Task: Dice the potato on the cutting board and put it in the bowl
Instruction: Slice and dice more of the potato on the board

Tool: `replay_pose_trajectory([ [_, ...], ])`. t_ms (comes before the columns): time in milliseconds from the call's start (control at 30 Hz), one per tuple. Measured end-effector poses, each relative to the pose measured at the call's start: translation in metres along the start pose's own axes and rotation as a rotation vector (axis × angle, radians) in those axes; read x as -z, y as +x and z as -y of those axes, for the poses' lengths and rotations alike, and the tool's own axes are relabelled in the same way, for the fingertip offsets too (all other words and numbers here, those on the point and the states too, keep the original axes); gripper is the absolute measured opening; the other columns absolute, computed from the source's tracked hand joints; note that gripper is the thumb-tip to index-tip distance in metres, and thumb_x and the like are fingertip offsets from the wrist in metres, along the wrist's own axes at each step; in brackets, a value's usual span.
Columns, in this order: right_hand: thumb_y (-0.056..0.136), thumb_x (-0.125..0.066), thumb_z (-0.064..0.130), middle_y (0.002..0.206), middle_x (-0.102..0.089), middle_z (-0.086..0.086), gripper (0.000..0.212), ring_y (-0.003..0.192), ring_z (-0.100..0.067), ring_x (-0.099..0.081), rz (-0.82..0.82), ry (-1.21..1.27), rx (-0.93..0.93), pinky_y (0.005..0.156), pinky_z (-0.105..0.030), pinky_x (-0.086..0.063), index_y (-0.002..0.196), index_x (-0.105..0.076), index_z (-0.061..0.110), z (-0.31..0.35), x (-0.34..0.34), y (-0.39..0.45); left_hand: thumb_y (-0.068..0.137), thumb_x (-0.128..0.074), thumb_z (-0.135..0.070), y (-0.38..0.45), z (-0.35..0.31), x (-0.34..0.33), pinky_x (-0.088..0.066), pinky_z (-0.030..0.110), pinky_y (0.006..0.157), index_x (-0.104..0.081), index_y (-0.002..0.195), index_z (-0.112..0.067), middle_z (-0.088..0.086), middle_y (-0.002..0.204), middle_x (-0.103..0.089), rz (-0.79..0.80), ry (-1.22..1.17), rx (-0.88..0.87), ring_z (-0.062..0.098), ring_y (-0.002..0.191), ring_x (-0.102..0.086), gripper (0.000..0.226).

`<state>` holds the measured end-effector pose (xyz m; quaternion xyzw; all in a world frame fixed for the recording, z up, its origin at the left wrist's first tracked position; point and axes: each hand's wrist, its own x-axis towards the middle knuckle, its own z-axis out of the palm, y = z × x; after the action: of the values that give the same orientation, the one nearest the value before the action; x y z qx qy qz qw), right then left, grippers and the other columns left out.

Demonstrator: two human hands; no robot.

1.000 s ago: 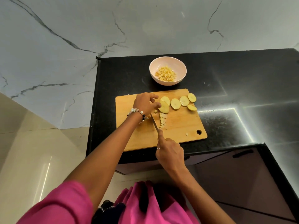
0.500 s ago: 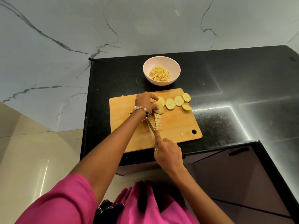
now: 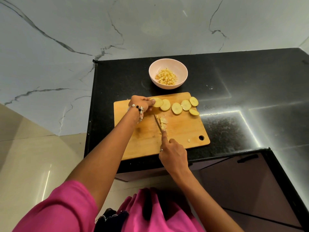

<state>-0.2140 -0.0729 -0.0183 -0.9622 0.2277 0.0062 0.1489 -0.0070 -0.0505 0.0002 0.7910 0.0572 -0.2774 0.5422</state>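
Right hand (image 3: 173, 154), near the tabletop's (image 3: 250, 91) front edge: closed grip on knife (image 3: 158, 123), forefinger laid along the spine, probably for control. Beside the blade, mid cutting board (image 3: 180, 131): small heap of diced potato (image 3: 163, 122), not yet moved. Left hand (image 3: 140, 102), at the board's far edge: pinching grip on the leftmost potato slice (image 3: 158, 102), seemingly next for cutting; remaining slices (image 3: 182, 106) in a row toward the right. Beyond the board, toward the tabletop's far edge: pink bowl (image 3: 182, 67), part filled with dice (image 3: 166, 78).

Potato slices (image 3: 177, 108) and dice (image 3: 163, 122) on cutting board (image 3: 182, 129) — bowl (image 3: 181, 68) part-filled.
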Motion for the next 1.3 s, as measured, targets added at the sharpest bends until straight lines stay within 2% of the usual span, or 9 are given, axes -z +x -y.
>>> replay_pose_trajectory([
  [100, 0.097, -0.033, 0.013, 0.094, -0.054, -0.01, 0.06, 0.068, -0.021, -0.041, -0.018, -0.017, -0.076, 0.058, -0.033, -0.032, 0.15, -0.007, 0.014, -0.002, 0.002, 0.002, 0.076, -0.076, -0.023, 0.002, 0.004, 0.0, -0.057, 0.027, 0.073, -0.07, 0.091, -0.013, 0.003, 0.08, -0.071, -0.047, 0.012, 0.005, 0.011, 0.064, -0.066, 0.019],
  [300, 0.095, -0.034, 0.012, 0.089, -0.052, -0.009, 0.061, 0.069, -0.022, -0.046, -0.003, 0.038, -0.184, 0.057, -0.034, -0.034, 0.15, -0.008, 0.013, -0.012, 0.003, -0.003, 0.081, -0.072, -0.017, 0.002, 0.007, 0.001, -0.055, 0.019, 0.063, -0.07, 0.095, -0.01, 0.006, 0.081, -0.071, -0.057, 0.076, -0.038, 0.011, 0.062, -0.066, 0.016],
  [433, 0.095, -0.034, 0.013, 0.092, -0.055, -0.009, 0.06, 0.076, -0.028, -0.054, -0.023, 0.055, -0.244, 0.059, -0.034, -0.035, 0.15, -0.011, 0.015, -0.023, 0.009, -0.003, 0.083, -0.07, -0.019, 0.004, 0.012, 0.0, -0.055, 0.019, 0.058, -0.068, 0.106, -0.017, 0.004, 0.092, -0.069, -0.087, 0.174, -0.128, 0.01, 0.061, -0.065, 0.023],
  [567, 0.097, -0.035, 0.018, 0.083, -0.052, -0.005, 0.058, 0.07, -0.023, -0.05, -0.04, 0.099, -0.141, 0.055, -0.032, -0.031, 0.15, -0.013, 0.017, -0.016, 0.014, -0.004, 0.082, -0.07, -0.027, 0.005, 0.018, 0.0, -0.056, 0.034, 0.08, -0.068, 0.109, -0.02, 0.005, 0.109, -0.067, -0.137, 0.356, -0.26, 0.02, 0.09, -0.065, 0.028],
  [633, 0.097, -0.037, 0.019, 0.083, -0.054, -0.006, 0.059, 0.068, -0.022, -0.049, -0.014, 0.106, -0.069, 0.055, -0.032, -0.029, 0.15, -0.013, 0.018, -0.005, 0.011, -0.007, 0.08, -0.072, -0.028, 0.003, 0.02, 0.001, -0.053, 0.033, 0.083, -0.067, 0.113, -0.018, 0.006, 0.111, -0.066, -0.138, 0.415, -0.304, 0.02, 0.097, -0.062, 0.034],
  [800, 0.096, -0.037, 0.019, 0.098, -0.059, -0.01, 0.06, 0.081, -0.03, -0.058, 0.036, 0.052, -0.045, 0.059, -0.033, -0.031, 0.15, -0.013, 0.018, -0.004, 0.002, -0.018, 0.076, -0.075, -0.028, 0.002, 0.021, 0.0, -0.051, 0.031, 0.085, -0.061, 0.121, -0.016, 0.006, 0.109, -0.066, -0.065, 0.492, -0.376, 0.017, 0.096, -0.06, 0.049],
  [1000, 0.092, -0.04, 0.012, 0.094, -0.058, -0.014, 0.064, 0.077, -0.035, -0.057, -0.032, 0.04, -0.143, 0.057, -0.035, -0.033, 0.15, -0.015, 0.015, -0.036, 0.006, -0.009, 0.071, -0.073, -0.05, 0.002, 0.024, -0.008, -0.049, 0.032, 0.08, -0.057, 0.126, -0.014, 0.009, 0.116, -0.055, -0.121, 0.634, -0.417, 0.023, 0.101, -0.055, 0.068],
  [1200, 0.092, -0.046, 0.013, 0.069, -0.046, -0.005, 0.056, 0.059, -0.024, -0.041, -0.103, 0.095, -0.084, 0.05, -0.031, -0.025, 0.146, -0.032, 0.015, -0.048, 0.012, -0.001, 0.07, -0.073, -0.054, -0.003, 0.019, -0.018, -0.051, 0.033, 0.074, -0.061, 0.121, -0.014, 0.009, 0.118, -0.05, -0.183, 0.703, -0.393, 0.022, 0.099, -0.055, 0.066],
  [1300, 0.091, -0.051, 0.016, 0.066, -0.052, -0.007, 0.053, 0.055, -0.025, -0.042, -0.076, 0.12, 0.034, 0.048, -0.031, -0.026, 0.143, -0.038, 0.015, -0.044, 0.007, -0.007, 0.071, -0.072, -0.054, -0.003, 0.02, -0.016, -0.052, 0.036, 0.077, -0.063, 0.118, -0.014, 0.009, 0.117, -0.055, -0.199, 0.679, -0.399, 0.023, 0.1, -0.056, 0.063],
])
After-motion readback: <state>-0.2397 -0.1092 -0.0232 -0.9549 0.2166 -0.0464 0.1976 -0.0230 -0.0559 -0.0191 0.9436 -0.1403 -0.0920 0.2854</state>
